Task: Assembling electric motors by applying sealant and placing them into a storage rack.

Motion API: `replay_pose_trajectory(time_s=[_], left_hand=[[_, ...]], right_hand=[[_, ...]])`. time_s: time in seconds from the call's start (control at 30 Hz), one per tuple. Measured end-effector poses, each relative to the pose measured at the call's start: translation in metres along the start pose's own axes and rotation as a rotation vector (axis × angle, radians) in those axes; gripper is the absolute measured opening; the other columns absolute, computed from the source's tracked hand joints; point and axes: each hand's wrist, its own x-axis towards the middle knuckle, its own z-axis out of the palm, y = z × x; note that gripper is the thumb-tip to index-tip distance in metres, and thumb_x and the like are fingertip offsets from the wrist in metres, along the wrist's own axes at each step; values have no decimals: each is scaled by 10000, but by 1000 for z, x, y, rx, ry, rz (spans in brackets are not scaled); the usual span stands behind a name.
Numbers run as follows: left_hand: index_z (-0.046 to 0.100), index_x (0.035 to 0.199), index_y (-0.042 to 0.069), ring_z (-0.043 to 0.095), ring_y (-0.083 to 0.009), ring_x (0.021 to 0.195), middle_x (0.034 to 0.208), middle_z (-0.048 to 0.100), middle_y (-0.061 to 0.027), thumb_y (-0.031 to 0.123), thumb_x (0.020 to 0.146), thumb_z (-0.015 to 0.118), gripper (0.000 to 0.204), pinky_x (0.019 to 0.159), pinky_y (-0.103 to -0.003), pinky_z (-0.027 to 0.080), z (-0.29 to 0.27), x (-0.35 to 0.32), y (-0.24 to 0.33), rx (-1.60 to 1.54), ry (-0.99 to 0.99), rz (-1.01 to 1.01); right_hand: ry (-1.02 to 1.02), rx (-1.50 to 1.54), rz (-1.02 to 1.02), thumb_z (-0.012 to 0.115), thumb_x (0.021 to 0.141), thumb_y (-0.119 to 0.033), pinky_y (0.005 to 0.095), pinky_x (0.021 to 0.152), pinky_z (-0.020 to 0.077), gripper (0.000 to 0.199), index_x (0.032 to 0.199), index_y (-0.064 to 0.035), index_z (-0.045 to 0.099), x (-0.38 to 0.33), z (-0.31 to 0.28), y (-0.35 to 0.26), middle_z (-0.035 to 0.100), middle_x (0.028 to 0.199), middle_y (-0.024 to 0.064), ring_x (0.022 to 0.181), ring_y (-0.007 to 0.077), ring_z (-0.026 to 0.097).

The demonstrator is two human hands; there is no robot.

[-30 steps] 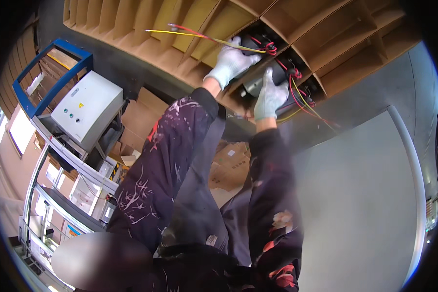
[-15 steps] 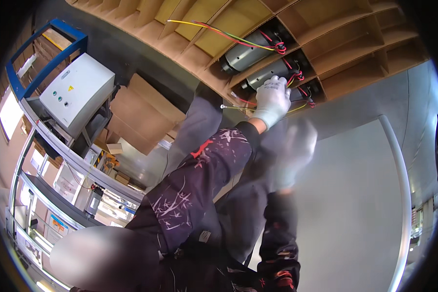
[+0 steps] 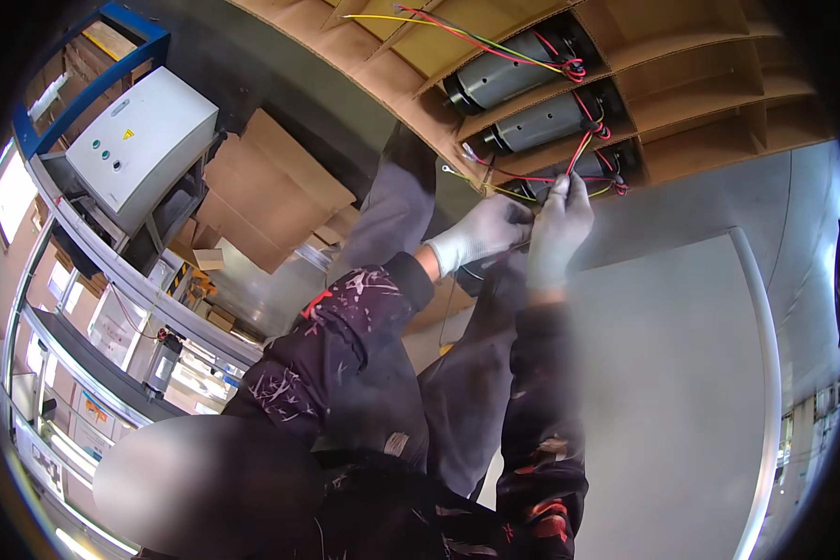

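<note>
Several dark grey cylindrical motors lie in the cells of a cardboard divider box: an upper motor, a middle motor and a lower motor partly hidden by my hands. Red, yellow and black wires come out of their right ends. My right hand, in a white glove, pinches wires beside the lower motor. My left hand, gloved too, is closed just left of it, below the yellow-green wire; what its fingers hold is hidden.
Cardboard dividers extend to the upper right. At right stands a large pale panel with a rounded rim. To the left are a white control box, a flattened cardboard piece and a curved metal rail.
My left hand has drawn back from the middle motor, down and left. My right hand has risen to the wires and pinches them. The view has shifted slightly.
</note>
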Motion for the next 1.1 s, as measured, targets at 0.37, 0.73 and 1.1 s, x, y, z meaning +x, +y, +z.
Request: replay_pose_trajectory(time_s=[0.37, 0.73, 1.1], left_hand=[[676, 1049, -11, 613, -124, 826, 902, 677, -35, 248, 994, 569, 285, 728, -283, 472, -9, 8, -8, -3, 179, -45], [707, 826, 97, 688, -340, 772, 787, 699, -159, 283, 899, 594, 229, 701, -496, 527, -26, 36, 5, 1040, 524, 16], [666, 870, 85, 648, -312, 869, 902, 659, -130, 216, 842, 625, 140, 764, -452, 505, -27, 21, 12, 1133, 622, -25]], right_hand=[[-323, -777, -190, 681, 869, -242, 401, 805, 482, 313, 1073, -5, 682, 20, -16, -3, 644, 984, 175, 904, 321, 627], [-618, -1537, -1343, 515, 917, -195, 421, 1180, 279, 514, 1387, 5, 459, 62, -32, 9, 485, 1424, 157, 1372, 295, 411], [-553, -1755, -1126, 508, 949, -273, 422, 1184, 240, 493, 1356, 5, 494, 72, -4, 26, 532, 1379, 155, 1340, 277, 451]])
